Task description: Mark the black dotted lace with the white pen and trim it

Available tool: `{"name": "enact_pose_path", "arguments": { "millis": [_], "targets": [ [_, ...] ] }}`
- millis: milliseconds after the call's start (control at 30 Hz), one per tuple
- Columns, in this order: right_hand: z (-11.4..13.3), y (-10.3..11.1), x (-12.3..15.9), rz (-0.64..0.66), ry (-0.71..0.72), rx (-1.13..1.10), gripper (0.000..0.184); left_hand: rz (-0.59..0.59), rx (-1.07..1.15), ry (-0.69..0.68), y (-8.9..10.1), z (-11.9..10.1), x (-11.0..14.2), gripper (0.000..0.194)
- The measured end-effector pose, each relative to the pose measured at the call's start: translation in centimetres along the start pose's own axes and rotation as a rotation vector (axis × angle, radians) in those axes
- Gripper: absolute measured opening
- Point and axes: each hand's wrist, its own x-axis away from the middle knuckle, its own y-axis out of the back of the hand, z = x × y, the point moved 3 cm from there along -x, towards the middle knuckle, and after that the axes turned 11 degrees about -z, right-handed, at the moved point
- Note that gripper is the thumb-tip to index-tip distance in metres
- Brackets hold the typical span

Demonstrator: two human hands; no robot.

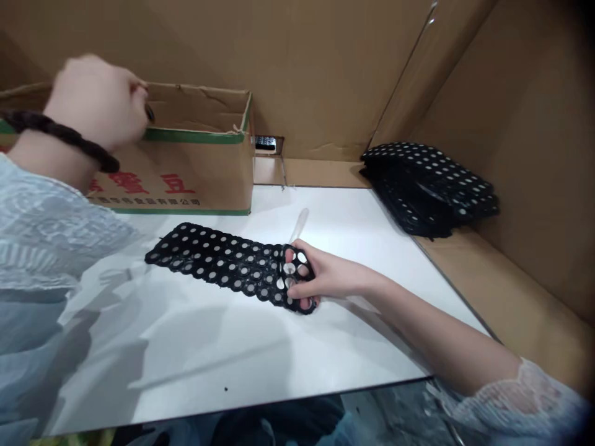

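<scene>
My right hand (pixel 318 275) grips the right end of a flat black rubbery sheet (pixel 223 257) full of round holes, thumb on top and fingers underneath. The sheet's other end stretches left over the white table. Above the front edge of an open cardboard box (pixel 186 167), my left hand (pixel 100 102) is raised and closed, slightly blurred. A small black piece (pixel 149 113) shows at its fingertips; its exact kind cannot be made out. A clear, thin plastic tool (pixel 300 224) lies just behind the sheet, partly hidden by my right hand.
A stack of similar black holed sheets (pixel 432 186) leans at the right against the cardboard wall (pixel 525 155). Cardboard also rises behind the white table (pixel 209 359), with a small cut-out (pixel 268 146) beside the box. A tiny black crumb (pixel 225 389) lies near the front edge.
</scene>
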Motion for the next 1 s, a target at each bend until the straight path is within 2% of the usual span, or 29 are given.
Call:
{"name": "enact_pose_path", "arguments": {
  "millis": [33,100,133,167,233,267,333,400,467,600,800,1000],
  "targets": [
    [0.0,0.0,0.1,0.016,-0.001,-0.007,0.042,-0.076,-0.031,-0.042,-0.1,-0.3,0.1,0.055],
    [-0.1,0.0,0.0,0.003,0.014,-0.025,0.04,-0.302,-0.039,-0.112,0.2,-1.9,1.6,0.049],
    [-0.2,-0.1,0.0,-0.011,0.027,-0.037,0.039,-0.346,-0.028,-0.147,0.4,-3.2,2.9,0.047],
    [-0.2,-0.1,-0.1,-0.026,0.04,-0.05,0.037,-0.325,-0.031,-0.185,0.4,-4.7,4.3,0.046],
    [-0.3,-0.4,-0.3,-0.052,0.069,-0.084,0.034,-0.044,-0.031,-0.301,-0.4,-7.9,7.6,0.048],
    [-0.3,-0.6,-0.4,-0.066,0.086,-0.104,0.032,0.216,0.012,-0.384,-1.3,-9.4,9.5,0.049],
    [-0.3,-1.0,-0.6,-0.086,0.12,-0.148,0.03,0.556,0.144,-0.525,-2.6,-11.7,13.0,0.051],
    [-0.2,-1.4,-0.8,-0.095,0.155,-0.181,0.029,0.688,0.292,-0.567,-3.6,-12.8,15.2,0.046],
    [-0.1,-1.7,-0.8,-0.092,0.168,-0.176,0.029,0.734,0.42,-0.54,-4.2,-12.9,16.0,0.037],
    [-0.1,-1.7,-0.8,-0.074,0.11,-0.112,0.031,0.846,0.575,-0.456,-4.6,-12.4,15.7,0.026],
    [0.0,-1.4,-0.7,-0.125,0.089,-0.16,0.034,0.722,0.498,-0.468,-4.4,-12.2,15.7,0.028],
    [0.2,-2.2,-0.3,-0.148,0.11,-0.246,0.031,0.784,0.608,-0.572,-3.5,-12.5,16.0,0.027]
  ]
}}
